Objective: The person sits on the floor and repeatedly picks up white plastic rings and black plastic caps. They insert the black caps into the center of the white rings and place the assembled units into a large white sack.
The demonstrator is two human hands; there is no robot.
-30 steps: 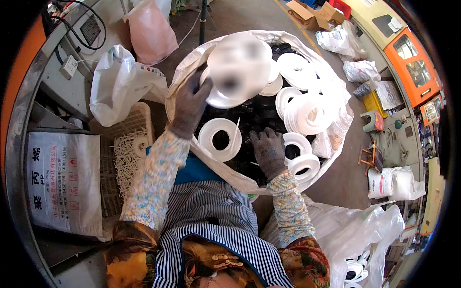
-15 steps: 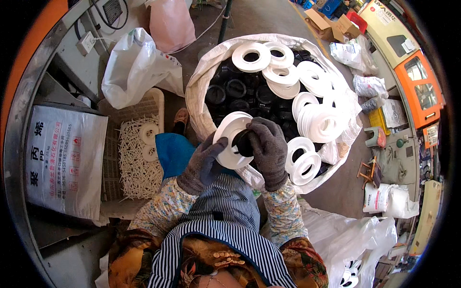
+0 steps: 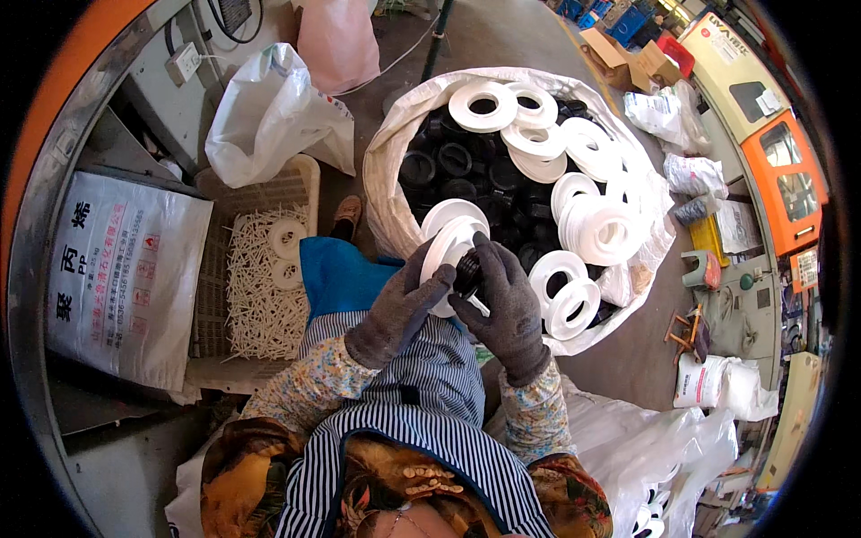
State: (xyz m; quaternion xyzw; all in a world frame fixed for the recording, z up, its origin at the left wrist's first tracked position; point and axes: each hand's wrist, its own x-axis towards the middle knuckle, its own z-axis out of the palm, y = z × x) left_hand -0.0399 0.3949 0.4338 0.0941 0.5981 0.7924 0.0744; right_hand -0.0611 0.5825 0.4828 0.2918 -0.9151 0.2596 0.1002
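My left hand (image 3: 401,309), in a grey work glove, grips a white plastic flanged ring (image 3: 439,254) by its edge, tilted on its side. My right hand (image 3: 508,312), gloved the same way, is closed round a small black ribbed plastic fitting (image 3: 467,272) held against the ring's middle. Whether the fitting sits inside the hole or only touches it, I cannot tell. Just beyond, another white ring (image 3: 456,210) lies at the near edge of a big white woven sack (image 3: 387,161). Black round fittings (image 3: 454,160) fill this sack, with several white rings (image 3: 612,230) on top.
On the left, a plastic crate (image 3: 309,184) holds thin white sticks (image 3: 260,309) and a few rings. A white bag (image 3: 260,117) stands behind it. Clear plastic sheeting (image 3: 646,439) lies at lower right. A small wooden stool (image 3: 689,334) stands farther right.
The white ring has turned more edge-on, and the black fitting now meets its middle. My right hand has shifted slightly down and right. The view has moved slightly.
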